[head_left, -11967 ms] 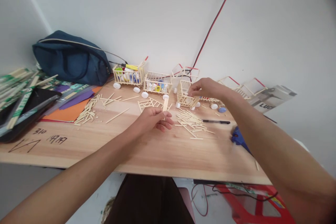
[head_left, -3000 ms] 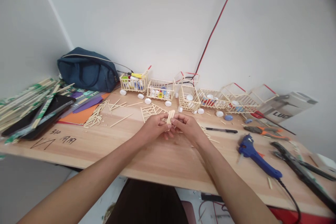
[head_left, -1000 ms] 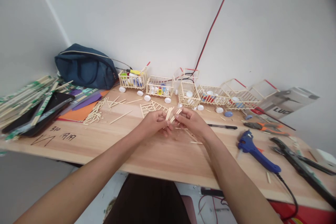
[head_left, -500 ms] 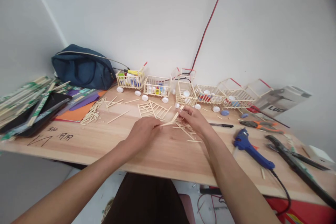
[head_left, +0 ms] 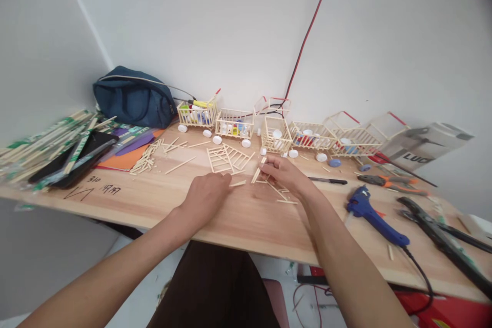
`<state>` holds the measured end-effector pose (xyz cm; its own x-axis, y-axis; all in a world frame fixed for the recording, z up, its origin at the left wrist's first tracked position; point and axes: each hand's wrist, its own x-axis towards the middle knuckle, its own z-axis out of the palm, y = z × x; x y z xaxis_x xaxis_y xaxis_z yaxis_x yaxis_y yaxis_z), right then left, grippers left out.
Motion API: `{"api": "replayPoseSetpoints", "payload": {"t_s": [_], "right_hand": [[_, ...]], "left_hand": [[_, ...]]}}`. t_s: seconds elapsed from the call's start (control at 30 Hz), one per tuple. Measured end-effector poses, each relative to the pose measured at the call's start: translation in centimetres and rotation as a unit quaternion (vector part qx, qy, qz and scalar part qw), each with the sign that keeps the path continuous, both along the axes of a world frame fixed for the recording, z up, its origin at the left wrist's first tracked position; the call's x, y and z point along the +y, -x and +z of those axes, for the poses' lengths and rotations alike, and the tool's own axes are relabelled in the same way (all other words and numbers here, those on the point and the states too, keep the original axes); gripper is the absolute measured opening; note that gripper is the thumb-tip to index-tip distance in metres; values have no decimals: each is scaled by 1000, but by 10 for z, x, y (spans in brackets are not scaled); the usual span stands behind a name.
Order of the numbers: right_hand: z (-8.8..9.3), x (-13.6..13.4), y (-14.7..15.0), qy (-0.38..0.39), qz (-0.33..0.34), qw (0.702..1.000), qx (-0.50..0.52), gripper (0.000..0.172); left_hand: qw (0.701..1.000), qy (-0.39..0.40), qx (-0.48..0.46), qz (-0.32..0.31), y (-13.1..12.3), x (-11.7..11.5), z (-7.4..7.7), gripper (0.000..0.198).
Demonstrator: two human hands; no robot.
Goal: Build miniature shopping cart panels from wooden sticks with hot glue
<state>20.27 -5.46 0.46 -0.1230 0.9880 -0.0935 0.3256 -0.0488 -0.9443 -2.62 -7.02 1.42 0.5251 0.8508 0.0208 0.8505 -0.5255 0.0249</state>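
Observation:
My left hand (head_left: 207, 196) is closed low over the table, with a short wooden stick (head_left: 239, 183) jutting from its fingertips. To its right, my right hand (head_left: 285, 174) pinches a pair of short wooden sticks (head_left: 258, 170) that slant down towards the tabletop. Two ladder-like stick frames (head_left: 220, 160) lie overlapping just beyond my left hand. Under and beside my right hand are loose sticks (head_left: 286, 202), partly covered by it. The fingers' undersides are hidden on both hands.
Several miniature stick carts (head_left: 235, 124) with round wheels line the wall. A blue glue gun (head_left: 374, 220), pliers (head_left: 384, 182) and a black pen (head_left: 328, 180) lie right. At left are a blue bag (head_left: 134, 100), bundled sticks (head_left: 49, 138) and a cut-stick pile (head_left: 145, 159).
The sticks between my hands have come apart: one stays with my left hand, while those in my right hand tilt lower. My left hand has shifted slightly away from the right. The view turned slightly left.

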Motion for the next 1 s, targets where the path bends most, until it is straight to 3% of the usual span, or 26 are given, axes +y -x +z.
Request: {"api": "replayPoseSetpoints", "payload": {"t_s": [0.2, 0.47, 1.0], "right_hand": [[0, 0, 2, -5, 13, 1000, -5, 42], [-5, -2, 5, -6, 99, 995, -2, 35], [-5, -2, 4, 26, 56, 997, 46, 34]], "left_hand": [[1000, -18, -5, 4, 7, 4, -2, 18], [999, -23, -12, 27, 7, 5, -4, 23], [995, -33, -86, 42, 12, 5, -15, 22]]}}
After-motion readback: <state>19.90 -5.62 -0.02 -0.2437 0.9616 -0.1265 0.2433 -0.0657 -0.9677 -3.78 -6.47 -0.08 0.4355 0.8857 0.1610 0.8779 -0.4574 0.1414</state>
